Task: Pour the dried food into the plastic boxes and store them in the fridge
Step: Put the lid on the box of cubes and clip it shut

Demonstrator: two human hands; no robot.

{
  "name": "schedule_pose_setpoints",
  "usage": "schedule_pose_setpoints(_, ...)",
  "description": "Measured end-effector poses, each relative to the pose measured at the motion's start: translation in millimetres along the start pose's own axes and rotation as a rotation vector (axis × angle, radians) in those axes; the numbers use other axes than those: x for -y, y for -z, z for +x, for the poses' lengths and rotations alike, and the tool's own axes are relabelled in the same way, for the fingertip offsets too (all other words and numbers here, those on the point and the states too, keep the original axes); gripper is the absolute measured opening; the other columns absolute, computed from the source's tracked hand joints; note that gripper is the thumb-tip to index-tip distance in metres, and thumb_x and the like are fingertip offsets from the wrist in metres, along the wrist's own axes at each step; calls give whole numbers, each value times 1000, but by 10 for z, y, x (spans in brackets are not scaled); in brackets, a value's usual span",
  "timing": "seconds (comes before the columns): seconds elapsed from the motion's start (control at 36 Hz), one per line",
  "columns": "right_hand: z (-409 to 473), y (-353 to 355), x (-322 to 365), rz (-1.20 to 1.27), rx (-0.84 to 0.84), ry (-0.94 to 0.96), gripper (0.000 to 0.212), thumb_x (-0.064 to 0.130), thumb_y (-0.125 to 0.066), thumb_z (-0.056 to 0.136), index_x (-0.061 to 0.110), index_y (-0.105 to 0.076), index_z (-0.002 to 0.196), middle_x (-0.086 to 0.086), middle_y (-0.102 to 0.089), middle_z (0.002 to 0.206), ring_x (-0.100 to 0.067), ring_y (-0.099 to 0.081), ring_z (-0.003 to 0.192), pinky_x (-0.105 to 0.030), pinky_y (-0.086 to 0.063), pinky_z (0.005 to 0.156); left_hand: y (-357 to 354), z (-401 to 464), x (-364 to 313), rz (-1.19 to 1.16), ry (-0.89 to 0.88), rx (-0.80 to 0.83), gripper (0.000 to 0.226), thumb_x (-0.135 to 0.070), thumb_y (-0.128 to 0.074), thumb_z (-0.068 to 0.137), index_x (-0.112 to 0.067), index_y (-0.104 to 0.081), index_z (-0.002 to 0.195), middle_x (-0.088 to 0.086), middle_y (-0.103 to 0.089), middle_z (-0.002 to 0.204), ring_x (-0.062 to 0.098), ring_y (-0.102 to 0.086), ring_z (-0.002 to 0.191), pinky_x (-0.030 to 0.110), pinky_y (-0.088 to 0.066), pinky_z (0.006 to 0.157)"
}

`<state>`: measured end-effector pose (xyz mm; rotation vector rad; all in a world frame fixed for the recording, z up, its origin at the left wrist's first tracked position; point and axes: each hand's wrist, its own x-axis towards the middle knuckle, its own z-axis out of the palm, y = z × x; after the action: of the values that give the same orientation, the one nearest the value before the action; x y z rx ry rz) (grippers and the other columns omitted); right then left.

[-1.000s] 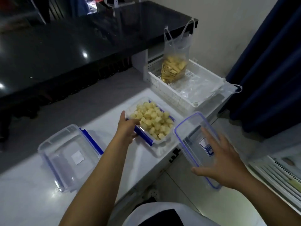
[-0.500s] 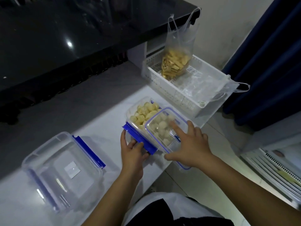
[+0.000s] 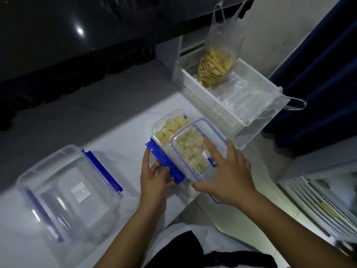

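Center frame: left hand (image 3: 154,176) grips blue latch (image 3: 164,163) of filled box (image 3: 173,128) at surface (image 3: 123,140) edge; right hand (image 3: 229,175) flat, pressing lid (image 3: 195,149) askew, overhanging edge.

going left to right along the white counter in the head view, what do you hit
empty plastic box → left hand on the blue clip → filled plastic box → lid under the right hand → white basket holding the bag of dried food
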<state>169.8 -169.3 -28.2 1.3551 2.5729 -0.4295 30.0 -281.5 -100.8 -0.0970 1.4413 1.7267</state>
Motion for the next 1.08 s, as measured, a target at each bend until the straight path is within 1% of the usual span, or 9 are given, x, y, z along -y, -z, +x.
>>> schedule_pose_setpoints(0.06,140,1,88,-19,21,-3,123,91,-49,45,59,18,143,-8,7,163,-38,-8,147,-57,-18,113,12,-19,9,12,-6,2,74,0,-57,98,-47,-36,150,9,-69,122,33,-73,98,32,-58,55)
schedule_pose_setpoints(0.19,508,-93,392,-79,74,-3,124,85,-60,52,52,10,149,-15,5,163,-46,-14,143,-60,-21,111,0,-60,-13,40,-12,23,74,-1,-58,98,-45,-34,152,5,-72,116,26,-77,85,29,-57,54)
schedule_pose_setpoints(0.31,622,-142,460,-70,75,0,124,87,-54,50,52,14,147,-18,5,162,-49,-13,142,-62,-20,109,-11,-56,-45,72,0,4,72,-1,-56,99,-43,-33,154,5,-69,121,25,-76,87,29,-56,52)
schedule_pose_setpoints(0.47,606,-173,415,-91,78,3,125,90,-51,51,50,18,146,-18,6,162,-50,-13,141,-63,-21,107,23,-72,-51,123,-26,24,71,-6,-59,99,-45,-33,153,-6,-74,108,23,-76,91,35,-61,62)
schedule_pose_setpoints(0.61,705,-63,507,-76,127,0,129,94,-56,50,47,11,151,-21,3,161,-51,-17,140,-64,-24,107,9,-41,-109,139,-35,5,70,-10,-64,97,-45,-36,152,0,-70,120,25,-76,93,32,-60,59)
schedule_pose_setpoints(0.75,614,-49,433,-77,140,47,125,96,-51,55,47,11,152,-19,9,163,-50,-15,144,-62,-27,111,30,-26,-121,133,-38,-15,72,-9,-67,95,-44,-38,151,0,-71,119,22,-77,91,33,-61,59)
schedule_pose_setpoints(0.83,513,-44,332,-17,187,74,121,90,-59,58,50,6,151,-13,13,165,-46,-12,147,-56,-29,112,94,-33,-90,108,-26,-32,68,-2,-60,96,-38,-41,151,5,-73,115,27,-77,87,33,-59,57)
schedule_pose_setpoints(0.97,487,9,370,18,242,67,123,83,-69,59,48,2,153,-12,15,165,-47,-6,149,-57,-29,114,122,-131,-81,66,-26,-31,47,-7,-61,98,-32,-58,138,-2,-75,116,25,-76,97,35,-62,63)
schedule_pose_setpoints(1.08,506,58,404,27,243,77,123,81,-71,60,47,0,155,-12,14,165,-46,-9,149,-55,-31,115,82,-130,-133,90,-64,-28,39,-10,-63,97,-40,-67,121,-13,-75,114,16,-76,94,33,-62,63)
